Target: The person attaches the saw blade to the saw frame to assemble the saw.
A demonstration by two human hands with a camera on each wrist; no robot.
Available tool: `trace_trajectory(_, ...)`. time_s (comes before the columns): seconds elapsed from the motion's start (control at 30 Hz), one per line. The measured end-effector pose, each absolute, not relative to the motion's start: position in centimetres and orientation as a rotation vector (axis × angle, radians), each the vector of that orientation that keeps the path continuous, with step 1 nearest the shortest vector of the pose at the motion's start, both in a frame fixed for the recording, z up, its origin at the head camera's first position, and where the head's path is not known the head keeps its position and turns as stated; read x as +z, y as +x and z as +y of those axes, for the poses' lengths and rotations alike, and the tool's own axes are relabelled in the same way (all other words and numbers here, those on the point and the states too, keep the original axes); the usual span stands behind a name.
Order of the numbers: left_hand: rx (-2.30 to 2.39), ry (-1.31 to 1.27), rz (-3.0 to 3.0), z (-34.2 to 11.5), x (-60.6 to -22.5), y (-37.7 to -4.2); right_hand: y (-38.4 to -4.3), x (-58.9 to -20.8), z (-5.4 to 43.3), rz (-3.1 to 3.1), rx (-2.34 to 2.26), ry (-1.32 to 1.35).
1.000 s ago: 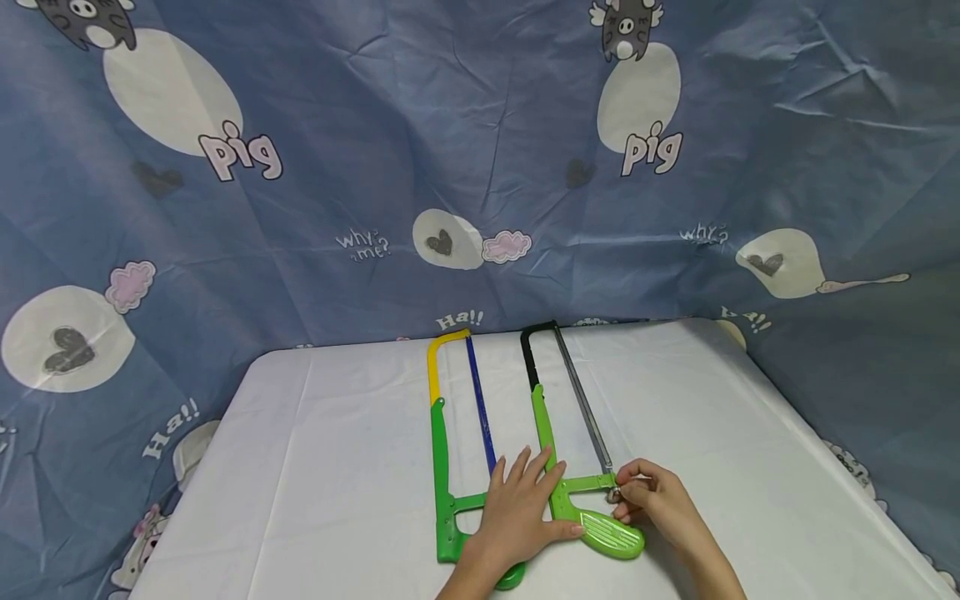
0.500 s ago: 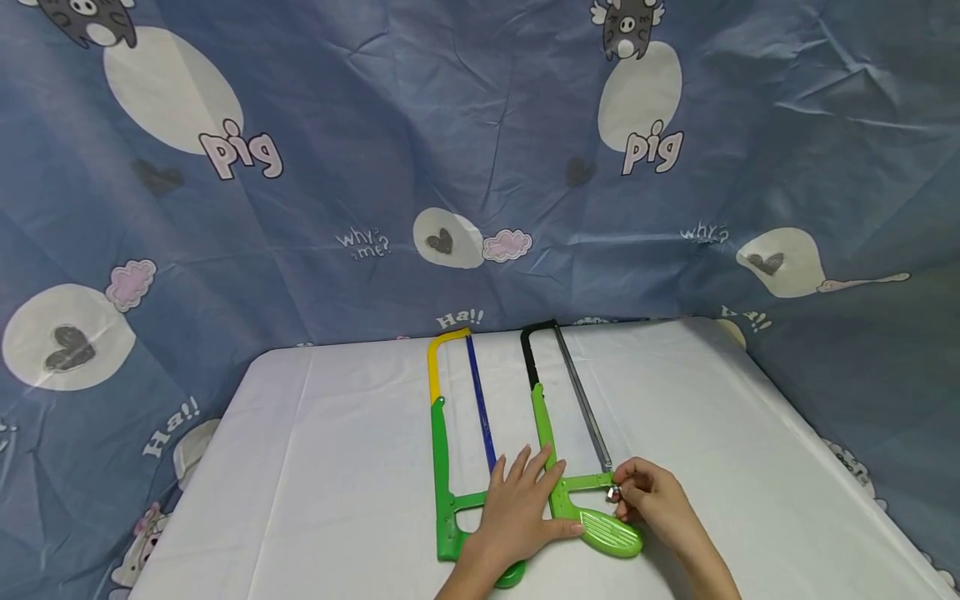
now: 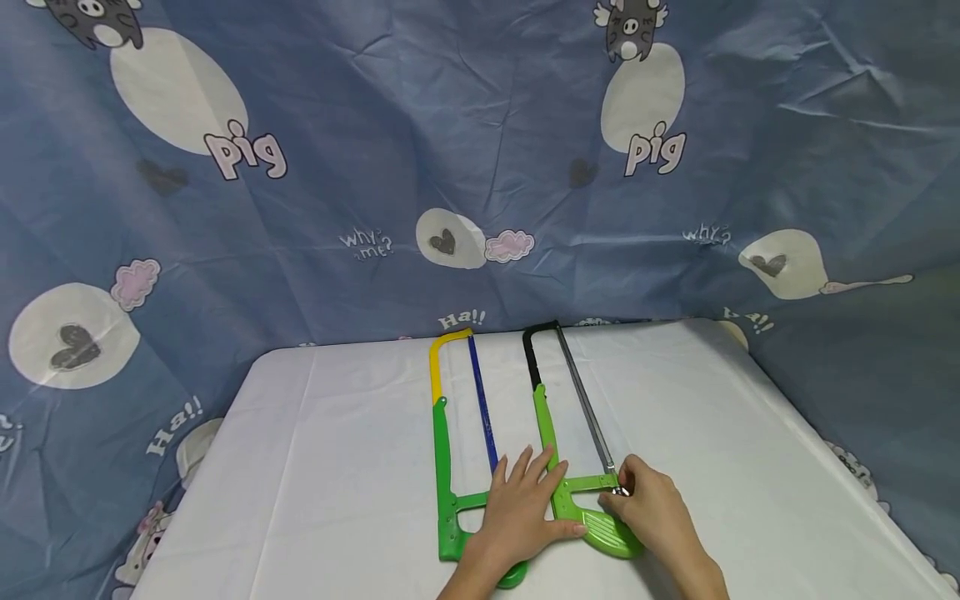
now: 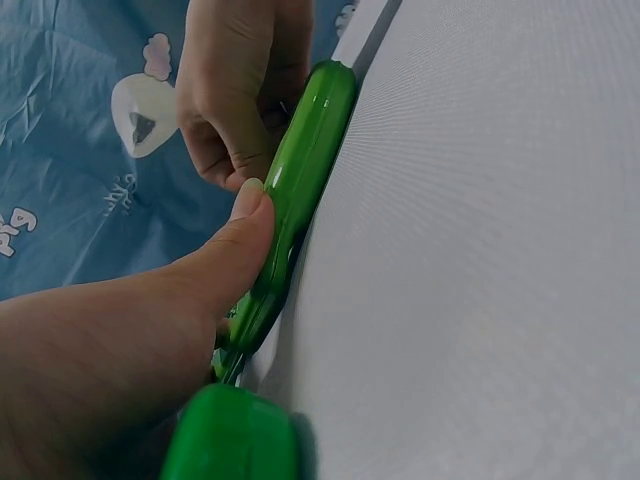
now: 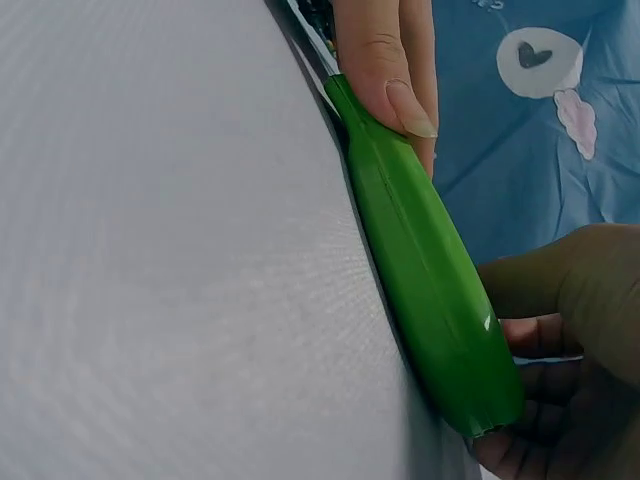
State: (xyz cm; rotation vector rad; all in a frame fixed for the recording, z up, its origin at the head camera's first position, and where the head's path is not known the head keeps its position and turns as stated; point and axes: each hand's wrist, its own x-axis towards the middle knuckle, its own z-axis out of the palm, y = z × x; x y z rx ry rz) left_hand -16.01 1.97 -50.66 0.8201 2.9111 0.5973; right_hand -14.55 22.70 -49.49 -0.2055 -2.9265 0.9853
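Two hacksaws lie side by side on the white table. The right one [image 3: 545, 421] has a light green frame, a black front bow and a grey blade [image 3: 585, 400]. My left hand [image 3: 517, 517] rests on it with spread fingers, its thumb on the light green handle [image 3: 609, 533]; in the left wrist view that thumb [image 4: 240, 220] touches the handle's side. My right hand [image 3: 663, 508] pinches the shiny wing nut [image 3: 619, 492] at the blade's near end, partly hidden by the fingers. The left hacksaw [image 3: 442, 458], green and yellow with a blue blade, lies partly under my left hand and wrist.
The table [image 3: 337, 467] is covered with a white cloth. Behind it hangs a blue curtain [image 3: 315, 200] printed with pigs, hearts and words. The hacksaws' front bows reach close to the table's far edge.
My right hand has turned at the wing nut, its fingers shifting round it, and the wing nut sits at a different angle. My left hand and both hacksaws stay in place.
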Motion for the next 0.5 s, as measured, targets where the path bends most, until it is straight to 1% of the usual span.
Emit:
trace_trajectory(0.23, 0.61, 0.828, 2.91, 1.89, -50.34, -15.87, -14.26, -49.14, 22.56, -2.917, 0.78, -0.142)
trace_trajectory(0.5, 0.595, 0.832, 2.924, 1.92, -50.49, -15.87, -14.12, -48.96, 21.93, -2.898, 0.69, -0.108)
